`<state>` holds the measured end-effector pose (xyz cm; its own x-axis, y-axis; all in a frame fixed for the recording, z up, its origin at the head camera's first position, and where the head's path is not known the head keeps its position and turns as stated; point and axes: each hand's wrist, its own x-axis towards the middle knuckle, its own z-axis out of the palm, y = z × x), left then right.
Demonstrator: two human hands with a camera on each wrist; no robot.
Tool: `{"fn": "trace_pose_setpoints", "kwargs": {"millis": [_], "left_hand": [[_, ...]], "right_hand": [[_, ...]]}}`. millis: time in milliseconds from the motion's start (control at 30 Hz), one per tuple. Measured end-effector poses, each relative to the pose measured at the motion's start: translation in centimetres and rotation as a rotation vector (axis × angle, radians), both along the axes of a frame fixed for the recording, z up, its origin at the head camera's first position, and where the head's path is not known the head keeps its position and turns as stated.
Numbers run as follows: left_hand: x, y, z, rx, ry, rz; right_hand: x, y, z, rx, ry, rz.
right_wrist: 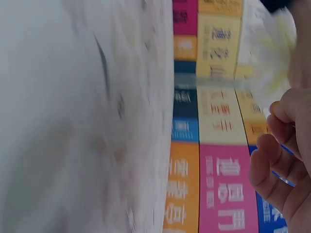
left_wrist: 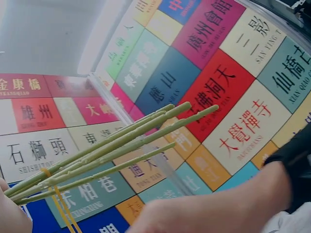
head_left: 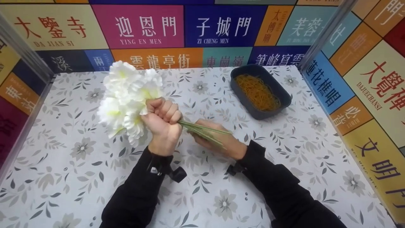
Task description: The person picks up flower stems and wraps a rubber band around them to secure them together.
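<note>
My left hand [head_left: 165, 122] grips a bunch of white artificial flowers [head_left: 121, 98] just below the blossoms, which point to the left. Their thin green stems [left_wrist: 112, 145] stick out to the right past the fist and fan apart at the ends. Around the stems, close to the fist, runs a yellow rubber band [left_wrist: 60, 204]; its two strands stretch straight down out of the left wrist view. My right hand [head_left: 213, 137] is behind and below the stems, fingers curled [right_wrist: 272, 155], on the side the band is pulled toward. Its hold on the band is hidden.
A dark grey plastic box [head_left: 286, 98] full of thin orange-yellow rubber bands [head_left: 258, 93] stands at the back right. The table has a white floral cover [head_left: 202, 190]. Panels with colourful lettered blocks [head_left: 152, 28] enclose the back and sides.
</note>
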<state>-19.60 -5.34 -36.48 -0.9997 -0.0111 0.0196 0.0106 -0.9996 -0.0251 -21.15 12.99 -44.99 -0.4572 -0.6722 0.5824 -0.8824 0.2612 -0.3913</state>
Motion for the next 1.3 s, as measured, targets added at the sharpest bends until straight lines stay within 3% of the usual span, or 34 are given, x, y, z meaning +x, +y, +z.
{"fn": "trace_pose_setpoints", "kwargs": {"millis": [133, 367, 533, 700, 833, 1033, 1100, 1200, 1300], "left_hand": [[-0.7, -1.0, 0.0, 0.035, 0.016, 0.031], [-2.0, -2.2, -0.6, 0.03, -0.008, 0.131], [-2.9, -2.2, -1.5, -0.094, -0.042, 0.273], [-3.6, -1.2, -3.5, -0.22, 0.049, 0.357], [-3.9, -0.2, -5.0, -0.285, 0.163, 0.315], [-4.3, 0.6, -6.3, -0.43, 0.219, 0.255], [-4.2, 0.7, -6.4, -0.46, 0.219, 0.222], [-3.8, 1.0, -6.1, -0.474, 0.158, 0.149], [-3.2, 1.5, -5.5, -0.489, 0.079, 0.053]], "right_hand": [[2.3, -1.7, 0.1, 0.102, 0.217, -0.009], [4.2, -2.1, 1.6, 0.164, 0.219, 0.002], [4.9, -1.5, 3.1, 0.228, 0.27, -0.031], [5.6, -1.2, 3.8, 0.224, 0.235, 0.015], [5.5, -0.8, 4.6, 0.131, 0.154, 0.06], [4.9, 0.8, 6.7, -0.078, 0.014, 0.095], [4.7, 1.4, 7.4, -0.131, -0.036, 0.104], [4.2, 2.3, 8.3, -0.222, -0.114, 0.095], [3.5, 3.4, 9.0, -0.335, -0.17, 0.03]]}}
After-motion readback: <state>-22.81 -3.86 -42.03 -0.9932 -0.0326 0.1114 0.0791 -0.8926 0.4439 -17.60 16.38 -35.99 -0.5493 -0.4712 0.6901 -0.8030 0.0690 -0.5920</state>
